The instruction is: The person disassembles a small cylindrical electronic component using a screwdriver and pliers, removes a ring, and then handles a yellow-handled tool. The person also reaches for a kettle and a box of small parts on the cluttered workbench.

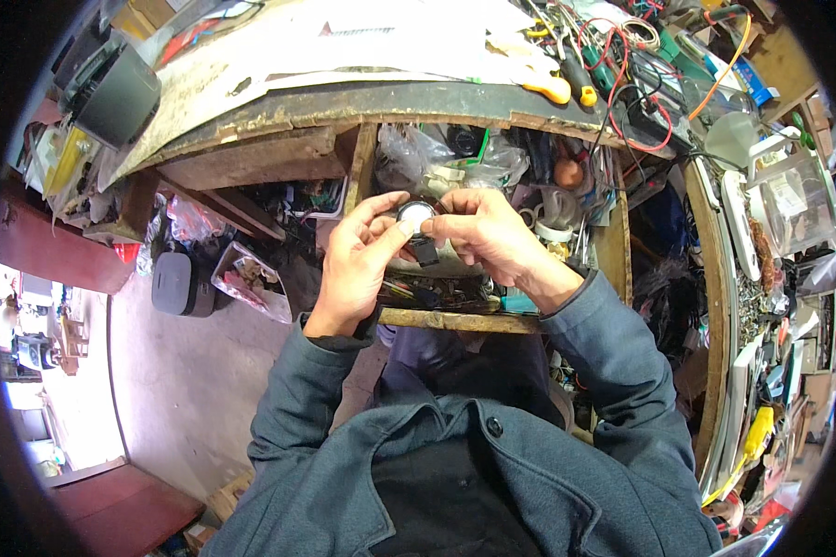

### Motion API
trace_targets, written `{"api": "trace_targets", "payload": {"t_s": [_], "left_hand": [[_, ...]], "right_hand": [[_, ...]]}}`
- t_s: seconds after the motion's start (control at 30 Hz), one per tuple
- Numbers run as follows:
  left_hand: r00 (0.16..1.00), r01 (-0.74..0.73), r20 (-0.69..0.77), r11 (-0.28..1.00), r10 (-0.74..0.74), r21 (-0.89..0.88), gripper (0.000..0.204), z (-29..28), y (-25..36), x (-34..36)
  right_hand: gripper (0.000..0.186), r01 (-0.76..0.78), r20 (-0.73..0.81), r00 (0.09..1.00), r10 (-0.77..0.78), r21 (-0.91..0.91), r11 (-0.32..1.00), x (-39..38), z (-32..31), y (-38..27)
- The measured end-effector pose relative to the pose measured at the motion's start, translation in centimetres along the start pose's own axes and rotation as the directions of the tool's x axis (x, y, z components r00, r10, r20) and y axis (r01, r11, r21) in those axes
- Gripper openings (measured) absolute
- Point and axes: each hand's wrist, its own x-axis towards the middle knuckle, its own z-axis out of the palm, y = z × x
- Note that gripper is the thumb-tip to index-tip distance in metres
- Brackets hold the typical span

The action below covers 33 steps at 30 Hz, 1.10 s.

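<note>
Above the open drawer (460,322) I hold a small round watch-like thing (415,214) with a white face and a dark rim. A short black piece (424,251) hangs from its lower edge; whether this is a strap, I cannot tell. My left hand (360,255) grips it from the left, with the thumb on the white face. From the right, the bent fingers of my right hand (488,232) pinch its edge. Plastic bags (409,156), a brown round object (568,173) and a roll of tape (555,232) lie in the drawer around my hands.
Beyond the drawer is the worktop (344,97), with a grey container (111,93) at the left. Screwdrivers (576,79) and red test leads (627,65) crowd its right. A clear plastic box (794,209) stands far right. A black case (181,283) and an open box (251,283) sit lower left.
</note>
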Motion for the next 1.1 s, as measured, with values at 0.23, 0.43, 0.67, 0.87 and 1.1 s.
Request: {"api": "trace_targets", "payload": {"t_s": [0.23, 0.43, 0.67, 0.87, 1.1], "left_hand": [[0.999, -0.002, 0.043, 0.997, 0.005, -0.08, 0.037, 0.5, 0.3, -0.3], [0.998, 0.0, 0.061, 0.997, 0.005, -0.076, 0.036, 0.1, 0.2, -0.6], [0.992, -0.118, 0.027, 0.992, 0.12, -0.055, 0.031, 0.5, 0.3, -0.4], [0.984, -0.168, 0.025, 0.957, 0.179, -0.238, 0.029, 0.5, -0.1, -0.2], [0.939, -0.342, -0.028, 0.939, 0.343, 0.023, 0.035, 1.2, 0.3, -0.3]], "right_hand": [[0.021, 0.164, 0.025, 0.986, -0.164, -0.307, 0.938, -0.2, -0.2, -0.4], [0.02, 0.305, 0.076, 0.952, -0.295, -0.229, 0.925, -0.2, -0.1, 0.4], [0.018, 0.348, 0.05, 0.938, -0.344, -0.154, 0.925, -0.2, 0.3, 0.7], [0.023, 0.497, -0.029, 0.853, -0.521, -0.256, 0.829, -0.5, 0.6, 0.0], [0.021, 0.623, 0.038, 0.675, -0.737, -0.565, 0.541, -0.5, 0.0, 0.1]]}}
